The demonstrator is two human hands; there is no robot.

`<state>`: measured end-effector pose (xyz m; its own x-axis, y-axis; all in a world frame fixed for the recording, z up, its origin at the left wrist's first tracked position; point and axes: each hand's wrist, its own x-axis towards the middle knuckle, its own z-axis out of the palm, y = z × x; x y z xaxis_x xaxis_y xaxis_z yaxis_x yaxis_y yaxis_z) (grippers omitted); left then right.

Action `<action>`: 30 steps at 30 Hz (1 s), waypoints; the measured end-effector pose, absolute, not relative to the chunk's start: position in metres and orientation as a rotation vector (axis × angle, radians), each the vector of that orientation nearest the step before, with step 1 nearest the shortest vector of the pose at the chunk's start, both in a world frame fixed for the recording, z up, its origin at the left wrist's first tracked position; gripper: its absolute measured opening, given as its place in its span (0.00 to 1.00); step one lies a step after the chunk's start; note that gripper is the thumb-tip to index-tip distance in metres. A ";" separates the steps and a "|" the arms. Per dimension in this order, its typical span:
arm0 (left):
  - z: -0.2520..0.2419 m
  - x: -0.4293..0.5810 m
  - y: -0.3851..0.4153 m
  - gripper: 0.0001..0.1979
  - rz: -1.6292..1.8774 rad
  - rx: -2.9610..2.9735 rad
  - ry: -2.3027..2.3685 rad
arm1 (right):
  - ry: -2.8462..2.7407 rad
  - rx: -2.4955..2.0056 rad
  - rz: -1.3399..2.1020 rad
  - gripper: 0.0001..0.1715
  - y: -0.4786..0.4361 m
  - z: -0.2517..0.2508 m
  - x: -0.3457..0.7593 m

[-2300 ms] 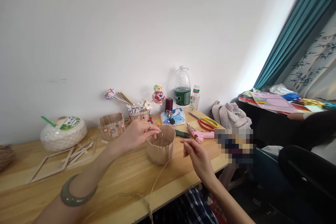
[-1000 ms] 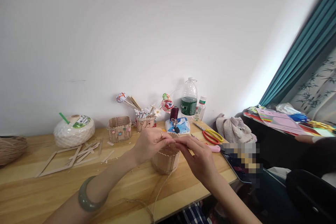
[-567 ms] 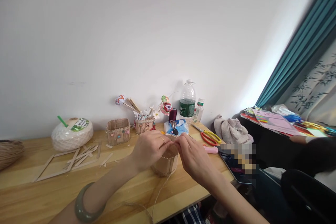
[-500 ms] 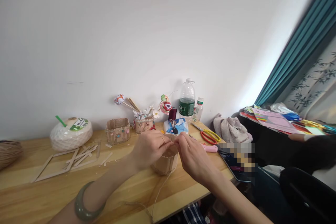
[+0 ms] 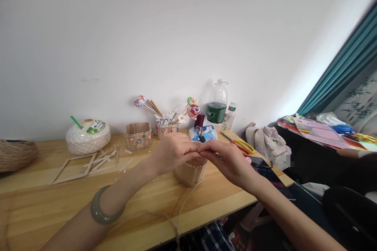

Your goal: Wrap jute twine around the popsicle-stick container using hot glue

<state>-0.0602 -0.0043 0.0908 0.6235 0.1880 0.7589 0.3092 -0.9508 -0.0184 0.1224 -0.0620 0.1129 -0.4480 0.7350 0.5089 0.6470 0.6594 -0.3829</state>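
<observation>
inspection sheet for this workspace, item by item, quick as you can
Surface: wooden table, small scraps on it.
Job's things: slatted basket stands upright; twine runs from near its base toward the table's near edge.
Clutter: loose flat sticks, scissors, decorated box, green-labelled bottle.
Hands: left hand and right hand meet at the basket's top; whether they pinch anything is hidden.
Cables: nothing seen.
Surroundings: white wall, pale bag, teal curtain, another person's hand at far right.
</observation>
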 end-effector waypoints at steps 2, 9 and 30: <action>0.092 -0.061 -0.005 0.21 -1.310 -2.688 -0.378 | -2.252 -1.024 0.232 0.10 -0.063 0.119 0.123; 0.097 -0.065 -0.009 0.16 -1.379 -2.824 -0.335 | -2.376 -0.815 0.116 0.11 -0.062 0.122 0.132; 0.104 -0.068 -0.018 0.08 -1.437 -2.761 -0.264 | -2.531 -1.148 -0.261 0.11 -0.080 0.124 0.115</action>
